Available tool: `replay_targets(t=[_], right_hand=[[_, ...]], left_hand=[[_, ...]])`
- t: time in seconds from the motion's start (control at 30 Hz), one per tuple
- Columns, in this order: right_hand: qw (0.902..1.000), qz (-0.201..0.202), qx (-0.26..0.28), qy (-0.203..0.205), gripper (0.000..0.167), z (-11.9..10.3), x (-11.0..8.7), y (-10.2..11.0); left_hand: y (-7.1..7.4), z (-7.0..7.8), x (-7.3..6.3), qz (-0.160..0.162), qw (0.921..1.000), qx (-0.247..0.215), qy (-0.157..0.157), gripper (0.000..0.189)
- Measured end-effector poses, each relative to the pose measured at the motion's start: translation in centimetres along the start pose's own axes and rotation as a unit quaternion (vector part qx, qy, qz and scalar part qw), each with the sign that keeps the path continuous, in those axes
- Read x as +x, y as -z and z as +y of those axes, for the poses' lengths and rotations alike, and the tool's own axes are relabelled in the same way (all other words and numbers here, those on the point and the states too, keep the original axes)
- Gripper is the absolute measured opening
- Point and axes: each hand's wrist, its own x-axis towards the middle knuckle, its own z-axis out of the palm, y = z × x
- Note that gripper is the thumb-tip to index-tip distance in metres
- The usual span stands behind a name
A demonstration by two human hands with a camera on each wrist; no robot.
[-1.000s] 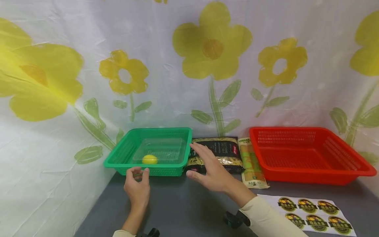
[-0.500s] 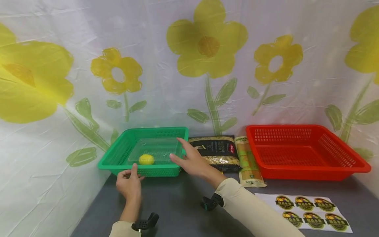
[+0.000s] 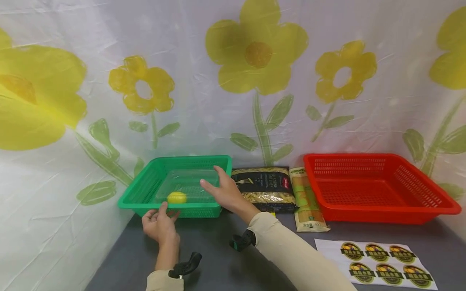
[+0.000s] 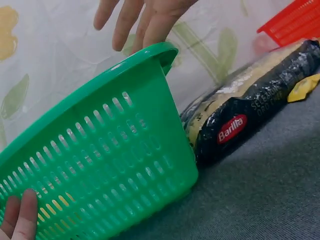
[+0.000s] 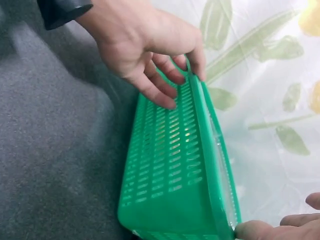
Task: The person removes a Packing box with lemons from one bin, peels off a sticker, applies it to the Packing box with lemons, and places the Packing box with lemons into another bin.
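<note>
The green plastic basket [image 3: 204, 205], slotted along its walls, stands at the back left. Inside it lie a clear plastic container [image 3: 196, 180] and a round yellow object like a lemon [image 3: 177, 197], close to the front wall. My left hand [image 3: 160, 226] grips the basket's front rim, thumb over the edge and fingers against the outer wall, as the right wrist view shows. My right hand [image 3: 230, 195] reaches over the basket's right end, fingers extended and apart, holding nothing. Its thumb is close to the rim in the right wrist view; whether they touch, I cannot tell.
A black Barilla pasta bag [image 3: 265, 186] lies right of the green basket. Beside it are a long yellow-green packet [image 3: 309, 202] and a red basket [image 3: 382, 214]. A sticker sheet [image 3: 375, 260] lies at the front right. A flowered curtain [image 3: 196, 117] hangs behind.
My left hand has moved from just in front of the green basket to its front rim and taken hold. The right hand has moved left, over the basket's right end.
</note>
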Motion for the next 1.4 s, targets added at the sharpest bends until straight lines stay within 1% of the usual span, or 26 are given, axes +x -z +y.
replay_targets(t=[0.1,0.2,0.37,0.5,0.6,0.7,0.77,0.9,1.0,1.1,1.23,1.33,1.4], right_hand=[[0.9999,0.008,-0.003,-0.007,0.081,-0.3,0.5,-0.7],[0.9996,0.019,-0.001,-0.020,0.082,-0.5,1.0,-1.6],[0.9976,0.039,-0.013,-0.056,0.083,-0.5,2.0,-3.2],[0.9922,0.074,-0.041,-0.092,0.078,-0.3,2.7,-3.8],[0.9877,0.090,-0.056,-0.115,0.078,-0.4,3.4,-4.0],[0.9840,0.084,-0.078,-0.136,0.081,-0.7,4.2,-4.5],[0.9823,0.075,-0.095,-0.143,0.081,-0.9,4.7,-4.9],[0.9793,0.057,-0.120,-0.152,0.075,-0.9,5.4,-5.4],[0.9765,0.047,-0.134,-0.162,0.072,-0.6,6.0,-5.4],[0.9742,0.043,-0.139,-0.172,0.074,-0.3,6.2,-5.4],[0.9728,0.043,-0.137,-0.181,0.071,-0.4,6.2,-5.6],[0.9723,0.040,-0.135,-0.187,0.070,-0.2,6.2,-5.8],[0.9724,0.037,-0.126,-0.193,0.073,0.1,6.3,-5.9]], left_hand=[[0.1,0.2,0.0,0.002,1.0000,-0.008,-0.003,0.030],[0.1,0.4,0.0,-0.001,0.9999,-0.016,0.002,0.030],[-0.3,0.1,-0.3,0.004,0.9997,-0.025,0.006,0.031],[-0.8,-0.2,-0.8,0.010,0.9997,-0.023,0.001,0.030],[-1.1,-0.2,-0.9,0.013,0.9994,-0.033,-0.002,0.028],[-1.1,0.1,-0.7,0.016,0.9987,-0.049,-0.005,0.027],[-1.0,0.3,-0.5,0.020,0.9984,-0.052,-0.006,0.026],[-0.7,0.8,0.0,0.024,0.9986,-0.048,0.003,0.027],[-0.8,0.8,0.2,0.028,0.9985,-0.044,0.013,0.027],[-1.1,0.7,0.0,0.035,0.9985,-0.039,0.016,0.026],[-1.1,0.7,-0.1,0.045,0.9983,-0.035,0.013,0.024],[-1.0,0.7,-0.1,0.049,0.9975,-0.048,0.016,0.024],[-1.0,0.6,-0.1,0.049,0.9968,-0.060,0.023,0.023]])
